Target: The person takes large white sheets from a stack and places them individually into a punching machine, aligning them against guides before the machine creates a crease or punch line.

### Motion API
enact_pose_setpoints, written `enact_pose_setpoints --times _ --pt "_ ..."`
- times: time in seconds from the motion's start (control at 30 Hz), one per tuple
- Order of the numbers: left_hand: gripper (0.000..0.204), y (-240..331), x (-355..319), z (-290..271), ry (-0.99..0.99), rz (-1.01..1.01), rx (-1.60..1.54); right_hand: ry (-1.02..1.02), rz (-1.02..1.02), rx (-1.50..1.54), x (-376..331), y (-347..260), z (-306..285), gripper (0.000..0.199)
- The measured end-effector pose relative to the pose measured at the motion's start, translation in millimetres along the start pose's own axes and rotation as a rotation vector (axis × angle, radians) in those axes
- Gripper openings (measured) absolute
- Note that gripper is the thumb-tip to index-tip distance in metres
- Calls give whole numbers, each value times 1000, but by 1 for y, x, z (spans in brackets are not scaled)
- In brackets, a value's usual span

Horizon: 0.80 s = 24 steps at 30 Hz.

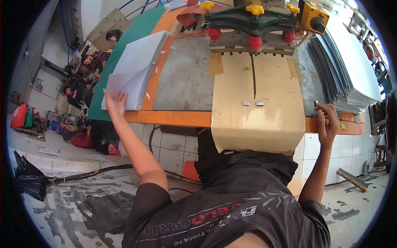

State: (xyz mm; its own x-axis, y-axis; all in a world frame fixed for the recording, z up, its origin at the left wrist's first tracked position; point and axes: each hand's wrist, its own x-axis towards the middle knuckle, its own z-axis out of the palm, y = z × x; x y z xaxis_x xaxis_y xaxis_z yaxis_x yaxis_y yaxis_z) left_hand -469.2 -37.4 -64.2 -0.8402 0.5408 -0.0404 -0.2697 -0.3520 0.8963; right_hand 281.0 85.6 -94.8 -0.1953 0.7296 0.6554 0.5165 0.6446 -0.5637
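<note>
My left hand (115, 101) lies at the near corner of a thick stack of white sheets (134, 62) on the table's left. Its fingers are spread, and the top sheet bulges up beside them. At the right my right hand (328, 122) hovers at the table's front edge, fingers loosely bent, thumb apart, with nothing visible in it. A small metal piece (316, 103) is just beyond its fingertips. Between my hands lies a tan board (258, 124) with a dark slit and two small metal blocks (253, 103), drooping over the front edge.
Above the board stands a green press head (252, 22) with yellow knobs and red feet. A yellow switch box (314, 18) is beside it. Tall sheet stacks (351, 70) fill the right side. The table has an orange wooden edge (173, 118). Several people sit at the far left.
</note>
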Motion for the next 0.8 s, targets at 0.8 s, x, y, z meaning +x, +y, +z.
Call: enact_pose_setpoints --times 0.8 --pt "41 18 -22 38 61 113 -124 -19 16 27 2 -7 -3 15"
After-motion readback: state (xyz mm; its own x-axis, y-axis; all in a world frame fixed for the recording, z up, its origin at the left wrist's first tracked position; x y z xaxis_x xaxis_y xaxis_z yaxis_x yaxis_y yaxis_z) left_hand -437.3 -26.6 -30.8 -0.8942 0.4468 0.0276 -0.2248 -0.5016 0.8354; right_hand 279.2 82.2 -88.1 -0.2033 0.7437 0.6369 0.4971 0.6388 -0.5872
